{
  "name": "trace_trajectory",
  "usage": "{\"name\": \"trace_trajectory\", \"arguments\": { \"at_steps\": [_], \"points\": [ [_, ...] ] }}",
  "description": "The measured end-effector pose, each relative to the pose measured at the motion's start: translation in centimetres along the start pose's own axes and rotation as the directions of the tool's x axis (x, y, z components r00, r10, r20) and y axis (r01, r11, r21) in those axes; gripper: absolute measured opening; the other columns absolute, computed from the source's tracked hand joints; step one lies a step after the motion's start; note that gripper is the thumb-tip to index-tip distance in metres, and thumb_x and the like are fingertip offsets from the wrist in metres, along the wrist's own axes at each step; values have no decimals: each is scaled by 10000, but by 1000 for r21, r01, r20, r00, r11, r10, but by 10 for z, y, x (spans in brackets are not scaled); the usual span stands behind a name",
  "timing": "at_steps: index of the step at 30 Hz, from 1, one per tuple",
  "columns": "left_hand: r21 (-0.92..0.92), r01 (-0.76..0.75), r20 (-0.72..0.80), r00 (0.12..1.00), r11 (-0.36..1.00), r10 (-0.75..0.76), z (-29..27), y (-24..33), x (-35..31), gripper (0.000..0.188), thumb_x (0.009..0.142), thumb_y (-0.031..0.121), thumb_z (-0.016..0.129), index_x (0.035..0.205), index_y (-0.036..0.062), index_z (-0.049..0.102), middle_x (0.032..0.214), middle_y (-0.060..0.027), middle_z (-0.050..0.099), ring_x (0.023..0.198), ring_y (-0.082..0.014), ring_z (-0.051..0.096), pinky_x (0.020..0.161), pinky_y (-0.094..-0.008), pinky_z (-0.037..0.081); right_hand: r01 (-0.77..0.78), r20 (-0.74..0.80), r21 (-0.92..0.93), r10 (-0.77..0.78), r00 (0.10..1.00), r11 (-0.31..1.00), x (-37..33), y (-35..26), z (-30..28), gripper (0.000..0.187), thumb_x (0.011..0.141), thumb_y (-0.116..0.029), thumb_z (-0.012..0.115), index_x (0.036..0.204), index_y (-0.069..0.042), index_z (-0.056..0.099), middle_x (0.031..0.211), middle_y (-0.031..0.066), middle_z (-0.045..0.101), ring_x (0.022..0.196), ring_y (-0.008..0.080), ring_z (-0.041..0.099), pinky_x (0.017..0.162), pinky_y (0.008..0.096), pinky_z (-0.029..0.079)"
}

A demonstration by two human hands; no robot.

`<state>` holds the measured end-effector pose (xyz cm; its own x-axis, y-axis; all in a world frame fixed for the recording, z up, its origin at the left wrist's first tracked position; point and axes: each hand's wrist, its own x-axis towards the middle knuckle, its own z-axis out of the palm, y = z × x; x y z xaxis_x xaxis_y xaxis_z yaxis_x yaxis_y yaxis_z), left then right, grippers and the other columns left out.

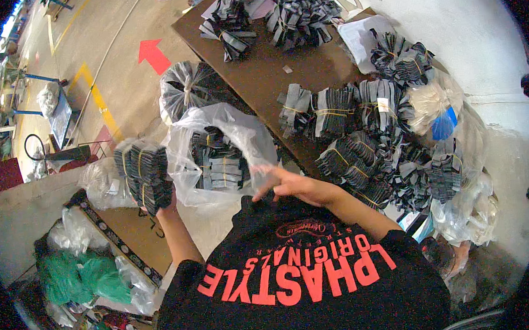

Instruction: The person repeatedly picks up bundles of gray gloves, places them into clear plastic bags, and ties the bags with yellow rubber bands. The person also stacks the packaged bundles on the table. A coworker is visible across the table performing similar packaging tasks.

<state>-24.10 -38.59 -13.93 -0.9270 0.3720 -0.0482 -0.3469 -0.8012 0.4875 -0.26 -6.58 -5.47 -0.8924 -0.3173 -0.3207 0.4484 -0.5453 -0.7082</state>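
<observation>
I see my left hand (160, 204) at the left of the frame's centre, closed around a thick bundle of dark grey fabric strips (144, 173); the bundle stands upright above the hand, and only the fingers at its lower end are visible. My right hand (290, 184) is near the middle of the frame, a little below the centre, with the fingers spread and stretched toward the left; it holds nothing that I can see, and its fingertips are at the lower edge of a clear plastic bag (214, 147). I cannot tell if they really touch the plastic or only are just beside it. This bag lies between my two hands, slightly higher in the picture, and it is open; inside it I see more bundles of the same dark strips, tied with thin yellowish bands. So the held bundle is just to the left of the bag, close to its side, and well apart from the right hand. In the upper and right part of the frame there is a brown table (257, 67), and on it many similar tied bundles (334, 111) lie in heaps. Behind the open bag, toward the upper left, another bag, knotted (186, 91), stands on the floor. At the lower left some green material in plastic (79, 273) is visible.
</observation>
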Motion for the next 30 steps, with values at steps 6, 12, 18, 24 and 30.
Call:
{"name": "trace_trajectory", "arguments": {
  "at_steps": [6,12,18,24,30],
  "points": [
    [934,-198,185,980,297,74,-22,2,19,552,1041,363,449,1512,78,420,1526,-127,480,1384,-309,475,1204,-455,336,145,-373,50,-116,921,988,-2,17,-35,486,991,-308,511,1421,-84,486,1275,87,620,1155,171,559,922,315,416],
    [469,25,-41,999,883,-6,27,-25,6,609,1011,407,456,1525,84,407,1554,-130,442,1406,-332,443,1192,-501,339,141,-485,47,-101,869,989,-2,27,-53,423,1005,-272,503,1384,-84,530,1240,61,635,1151,164,573,915,308,424],
    [868,-31,11,999,496,44,59,-56,3,689,997,493,439,1532,62,390,1555,-149,434,1395,-352,452,1161,-523,375,93,-512,-5,-83,855,996,4,38,-50,443,999,-285,535,1385,-69,521,1211,55,643,1094,158,610,863,307,457],
    [264,285,174,926,921,-336,86,-90,13,756,993,570,430,1526,35,388,1529,-178,456,1368,-364,479,1139,-534,399,38,-487,-214,-140,862,976,6,48,-46,675,989,-310,573,1552,-105,263,1132,66,686,1065,169,607,864,314,460],
    [221,585,257,737,780,-626,108,-132,32,846,983,654,425,1508,-9,392,1493,-215,483,1332,-372,517,1115,-539,425,97,-387,-405,-267,882,909,-8,52,-49,506,1001,-263,586,1445,-68,442,1121,133,676,1083,236,614,987,359,461]
  ]
}}
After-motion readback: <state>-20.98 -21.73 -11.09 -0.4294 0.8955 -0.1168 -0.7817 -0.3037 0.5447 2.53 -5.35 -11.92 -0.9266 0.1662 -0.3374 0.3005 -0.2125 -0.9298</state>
